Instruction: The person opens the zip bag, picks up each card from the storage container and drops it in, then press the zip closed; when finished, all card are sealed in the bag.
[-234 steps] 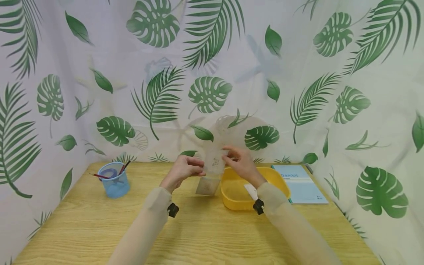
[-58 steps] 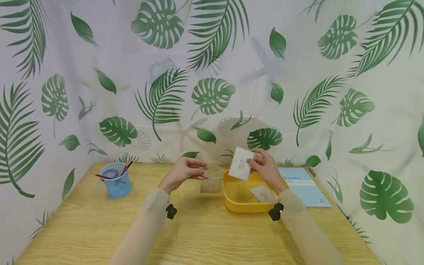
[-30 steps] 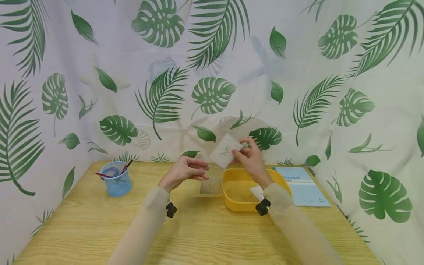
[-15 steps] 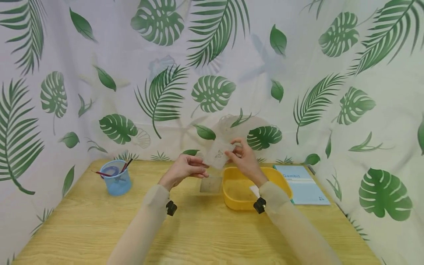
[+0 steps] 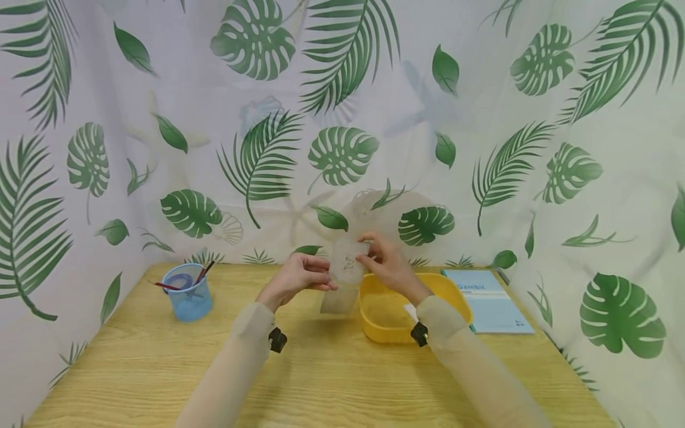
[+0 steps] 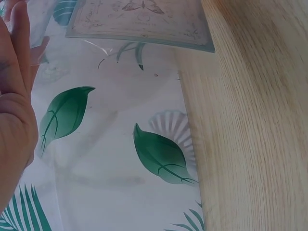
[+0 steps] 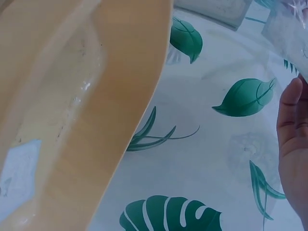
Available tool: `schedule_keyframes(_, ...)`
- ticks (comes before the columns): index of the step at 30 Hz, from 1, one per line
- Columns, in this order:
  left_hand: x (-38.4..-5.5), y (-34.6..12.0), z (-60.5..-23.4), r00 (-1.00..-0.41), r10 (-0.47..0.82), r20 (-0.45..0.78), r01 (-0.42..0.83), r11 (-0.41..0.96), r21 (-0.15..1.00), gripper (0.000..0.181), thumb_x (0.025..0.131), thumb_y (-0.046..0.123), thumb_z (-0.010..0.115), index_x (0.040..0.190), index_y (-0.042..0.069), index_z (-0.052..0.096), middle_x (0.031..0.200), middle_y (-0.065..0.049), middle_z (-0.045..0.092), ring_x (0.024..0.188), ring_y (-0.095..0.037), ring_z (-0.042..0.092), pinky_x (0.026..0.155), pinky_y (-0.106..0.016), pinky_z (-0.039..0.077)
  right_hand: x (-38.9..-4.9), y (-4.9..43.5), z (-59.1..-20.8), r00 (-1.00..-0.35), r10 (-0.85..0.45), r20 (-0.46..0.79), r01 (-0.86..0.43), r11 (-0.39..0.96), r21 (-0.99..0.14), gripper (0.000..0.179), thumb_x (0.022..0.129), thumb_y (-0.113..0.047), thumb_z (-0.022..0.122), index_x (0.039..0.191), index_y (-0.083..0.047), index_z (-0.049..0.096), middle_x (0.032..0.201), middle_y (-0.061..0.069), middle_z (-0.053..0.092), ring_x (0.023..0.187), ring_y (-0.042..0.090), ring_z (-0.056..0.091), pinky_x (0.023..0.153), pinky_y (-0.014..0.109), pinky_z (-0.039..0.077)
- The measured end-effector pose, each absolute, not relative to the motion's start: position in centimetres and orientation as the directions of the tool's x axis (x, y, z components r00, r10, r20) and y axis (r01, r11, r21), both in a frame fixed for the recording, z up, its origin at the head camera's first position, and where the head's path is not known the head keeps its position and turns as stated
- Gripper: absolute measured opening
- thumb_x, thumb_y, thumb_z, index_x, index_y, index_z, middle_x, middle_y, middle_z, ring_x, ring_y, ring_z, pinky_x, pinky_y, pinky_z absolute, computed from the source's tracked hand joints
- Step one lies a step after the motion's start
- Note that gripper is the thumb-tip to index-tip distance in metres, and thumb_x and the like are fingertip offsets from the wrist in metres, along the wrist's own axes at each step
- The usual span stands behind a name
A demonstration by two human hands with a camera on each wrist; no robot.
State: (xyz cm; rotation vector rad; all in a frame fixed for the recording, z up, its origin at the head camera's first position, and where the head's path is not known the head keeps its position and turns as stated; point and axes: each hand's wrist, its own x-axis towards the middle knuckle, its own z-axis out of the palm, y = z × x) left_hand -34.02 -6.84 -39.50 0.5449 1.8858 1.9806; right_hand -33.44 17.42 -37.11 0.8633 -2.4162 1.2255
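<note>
A pale, thin card (image 5: 349, 264) with a butterfly print is pinched by my right hand (image 5: 390, 264) between thumb and fingers. The card is upright above the table, its left edge at the fingertips of my left hand (image 5: 299, 276). That hand pinches clear plastic (image 6: 41, 29), seen at the edge of the left wrist view. Below both hands is a greyish piece (image 5: 337, 302) with a butterfly print; whether it lies inside the clear plastic I cannot tell. A yellow basket (image 5: 393, 336) stands under my right forearm with a white card (image 7: 19, 178) in it, partly covered by the sleeve in the head view.
At the left a blue mesh cup (image 5: 191, 303) holds pencils and a purple roll. A light blue notebook (image 5: 497, 309) lies right of the basket. The wooden table (image 5: 332, 380) ends at a leaf-patterned curtain (image 5: 278, 232) behind.
My right hand has carried the butterfly card leftward from over the basket to my left hand, turning it upright and lowering it slightly. My left hand has stayed in place.
</note>
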Motion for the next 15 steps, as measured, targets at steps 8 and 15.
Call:
schedule_keyframes(8, -33.8, -6.7, -39.4, -0.871, 0.490, 0.026, -0.006, -0.063, 0.998, 0.038, 0.090, -0.011, 0.060, 0.128, -0.014, 0.056, 0.106, -0.026, 0.071, 0.077, -0.020, 0.074, 0.076, -0.031, 0.063, -33.9, 17.3, -38.1, -0.837, -0.385, 0.390, -0.534, 0.416, -0.736, 0.033, 0.094, -0.009, 0.066, 0.125, -0.011, 0.054, 0.086, 0.016, 0.068, 0.071, 0.033, 0.061, 0.059, 0.025, 0.054)
schedule_keyframes(15, -33.9, -6.7, -39.5, -0.867, 0.497, 0.029, -0.007, -0.070, 0.998, 0.036, 0.090, -0.012, 0.060, 0.126, -0.015, 0.056, 0.096, -0.020, 0.073, 0.077, -0.019, 0.074, 0.073, -0.028, 0.063, -33.6, 17.2, -38.7, -0.798, -0.411, 0.440, -0.599, 0.461, -0.655, 0.029, 0.093, -0.013, 0.068, 0.121, -0.011, 0.062, 0.082, 0.009, 0.066, 0.072, 0.021, 0.062, 0.065, 0.024, 0.055)
